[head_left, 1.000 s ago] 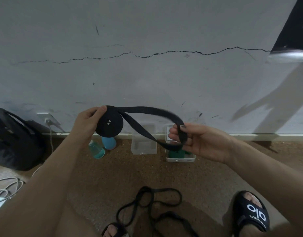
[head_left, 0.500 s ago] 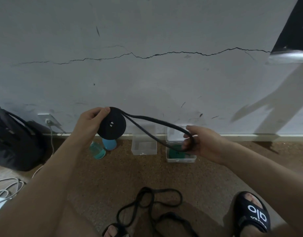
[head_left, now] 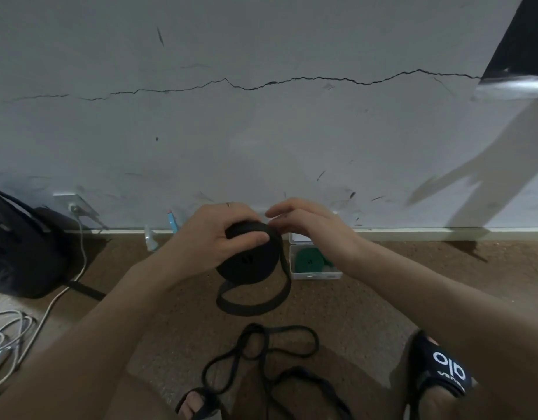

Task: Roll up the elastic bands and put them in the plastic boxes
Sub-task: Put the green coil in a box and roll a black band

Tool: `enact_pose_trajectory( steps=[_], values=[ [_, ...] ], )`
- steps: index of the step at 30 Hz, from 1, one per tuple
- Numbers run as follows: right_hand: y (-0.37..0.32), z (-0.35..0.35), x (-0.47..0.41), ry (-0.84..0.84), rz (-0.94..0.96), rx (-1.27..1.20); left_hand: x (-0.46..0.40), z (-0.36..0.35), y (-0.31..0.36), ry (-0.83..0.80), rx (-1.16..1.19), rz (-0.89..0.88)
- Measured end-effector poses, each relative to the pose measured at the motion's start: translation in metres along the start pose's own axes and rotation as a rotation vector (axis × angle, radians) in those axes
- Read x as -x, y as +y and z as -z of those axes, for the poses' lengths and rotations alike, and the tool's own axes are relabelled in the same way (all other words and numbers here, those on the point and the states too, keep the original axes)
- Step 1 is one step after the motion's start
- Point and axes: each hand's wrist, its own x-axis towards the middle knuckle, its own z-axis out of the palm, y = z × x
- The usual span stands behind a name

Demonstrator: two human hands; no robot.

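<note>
Since the earlier frames, the long tail stretched between the hands has been wound in: only a short loop [head_left: 252,301] now hangs below the black roll [head_left: 249,262]. The roll is gripped by the left hand [head_left: 219,237], thumb curled across its rim; the right hand [head_left: 310,225] rests its fingers at the top edge, though what they pinch cannot be told. Rolling appears nearly finished. A plastic box [head_left: 316,275] holding a green roll [head_left: 308,260] lies just beyond, near the wall [head_left: 261,131]; another loose band [head_left: 261,359] lies on the floor below.

The black band [head_left: 246,262] I roll looks like matt woven cloth — the box [head_left: 316,275] is clear glossy plastic, the floor [head_left: 337,313] coarse brown, the wall [head_left: 261,131] cracked matt paint.
</note>
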Motion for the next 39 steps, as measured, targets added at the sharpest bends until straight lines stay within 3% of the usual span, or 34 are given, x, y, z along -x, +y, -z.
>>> enact_pose_trajectory(
  steps=[3, 10, 14, 24, 28, 32, 36, 39],
  values=[
    [0.011, -0.01, -0.004, -0.147, 0.027, 0.153, 0.0, 0.0, 0.005, 0.016, 0.046, -0.011],
    [0.014, -0.005, 0.016, -0.069, 0.037, 0.045, 0.009, 0.013, -0.003, 0.053, 0.108, 0.077],
    [0.02, 0.004, 0.011, -0.056, -0.026, -0.079, 0.01, 0.014, -0.004, 0.04, 0.153, 0.116],
    [0.024, -0.014, 0.015, -0.308, -0.234, -0.476, 0.004, 0.01, 0.001, 0.129, 0.294, 0.214],
    [0.018, -0.015, 0.018, -0.431, -0.213, -0.674, 0.002, 0.008, 0.005, 0.227, 0.353, 0.23],
    [0.008, -0.014, 0.022, -0.395, -0.144, -0.78, -0.001, 0.005, 0.009, 0.29, 0.425, 0.238],
    [0.013, -0.012, 0.018, -0.326, -0.162, -0.726, 0.001, 0.012, 0.005, 0.161, 0.386, 0.232],
    [0.019, -0.006, 0.015, -0.239, -0.174, -0.462, 0.006, 0.014, 0.003, -0.052, 0.227, 0.19]
  ],
)
